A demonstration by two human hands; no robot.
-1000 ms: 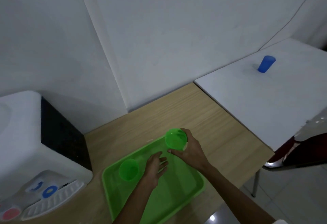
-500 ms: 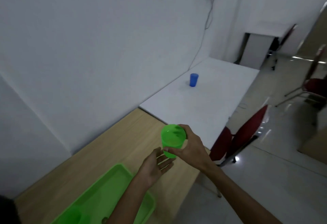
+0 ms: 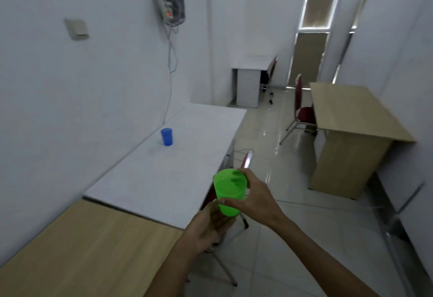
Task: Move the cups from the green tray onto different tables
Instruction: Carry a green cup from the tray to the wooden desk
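Observation:
A translucent green cup (image 3: 228, 191) is held upright in the air past the right edge of the white table (image 3: 168, 174). My right hand (image 3: 255, 197) grips it around the side, fingers showing through the plastic. Just below the cup's base is my left hand (image 3: 208, 224), palm up with fingers apart, at or very near the bottom; I cannot tell if it touches. A blue cup (image 3: 166, 136) stands upright on the white table near the wall. The green tray is out of view.
A wooden table (image 3: 77, 249) fills the lower left, butted against the white table. A red chair (image 3: 246, 160) is tucked beside the white table. Across the tiled aisle stand a second wooden desk (image 3: 351, 118), another red chair (image 3: 302, 106) and a far white desk (image 3: 253, 71).
The view has swung right and away from the tray, which has left the frame. The green cup, in my right hand, has travelled with it past the wooden table; my left hand stays under it.

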